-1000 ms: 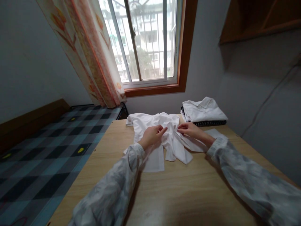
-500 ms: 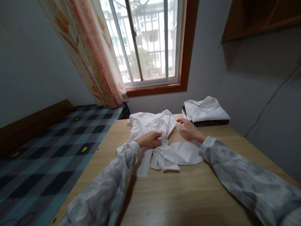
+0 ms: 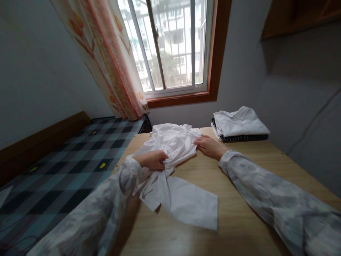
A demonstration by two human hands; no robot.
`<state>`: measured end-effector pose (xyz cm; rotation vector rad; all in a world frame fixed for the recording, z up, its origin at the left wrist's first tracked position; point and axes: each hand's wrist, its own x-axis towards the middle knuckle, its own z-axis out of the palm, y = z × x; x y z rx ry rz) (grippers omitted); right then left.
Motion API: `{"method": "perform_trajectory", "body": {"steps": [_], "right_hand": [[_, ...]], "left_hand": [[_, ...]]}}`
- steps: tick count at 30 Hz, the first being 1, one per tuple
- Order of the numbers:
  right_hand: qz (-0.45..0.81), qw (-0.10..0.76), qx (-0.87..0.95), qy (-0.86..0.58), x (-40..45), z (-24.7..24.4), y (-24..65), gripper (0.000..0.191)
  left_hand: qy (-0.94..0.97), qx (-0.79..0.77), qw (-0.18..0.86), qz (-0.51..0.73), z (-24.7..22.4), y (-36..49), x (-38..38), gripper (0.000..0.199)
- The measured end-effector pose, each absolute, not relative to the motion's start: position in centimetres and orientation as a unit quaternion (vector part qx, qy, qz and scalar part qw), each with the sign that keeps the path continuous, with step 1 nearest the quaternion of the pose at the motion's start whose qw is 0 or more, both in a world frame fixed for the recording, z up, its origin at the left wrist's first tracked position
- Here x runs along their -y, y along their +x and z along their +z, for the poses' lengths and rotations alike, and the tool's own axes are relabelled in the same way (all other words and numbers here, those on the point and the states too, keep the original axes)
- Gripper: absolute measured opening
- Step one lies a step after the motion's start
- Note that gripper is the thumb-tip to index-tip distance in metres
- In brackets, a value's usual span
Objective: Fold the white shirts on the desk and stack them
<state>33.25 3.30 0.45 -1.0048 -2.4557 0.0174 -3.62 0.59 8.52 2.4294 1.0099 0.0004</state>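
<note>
Left hand (image 3: 154, 160) and right hand (image 3: 209, 145) on a shirt (image 3: 170, 137)
Left grips a bunch; right touches an edge, pinch unclear. The shirt spreads between and beyond them on the counter (image 3: 239, 224).

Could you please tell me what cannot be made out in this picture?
Head view: how the left hand grips the crumpled white cloth garment; its own back and the folds hide this.
Head view: the top of the black-and-white striped item; the folded white collared shirt hides it.
Head view: the rest of the brown wooden shelf; cut off by the top and right edges.
</note>
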Motion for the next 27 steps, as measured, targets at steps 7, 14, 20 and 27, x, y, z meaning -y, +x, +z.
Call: {"method": "perform_trajectory", "body": {"steps": [7, 14, 20, 27], "right_hand": [[0.034, 0.229, 0.917, -0.325, 3.2, 1.8, 32.0, 0.023], [0.091, 0.282, 0.919, -0.26, 2.7, 2.0, 35.4, 0.048], [0.022, 0.285, 0.883, -0.373, -3.8, -0.1, 39.7, 0.066], [-0.027, 0.2, 0.909, -0.365, -2.3, 0.7, 39.0, 0.022]], "left_hand": [[0.931, -0.355, -0.083, -0.032, 9.3, -7.3, -2.9, 0.027], [0.97, -0.227, -0.037, 0.074, 9.8, -2.2, 1.6, 0.043], [0.984, -0.172, -0.041, 0.026, 6.4, 2.6, 2.9, 0.03], [0.985, -0.16, -0.055, 0.027, 5.5, -0.1, -0.2, 0.012]]}}
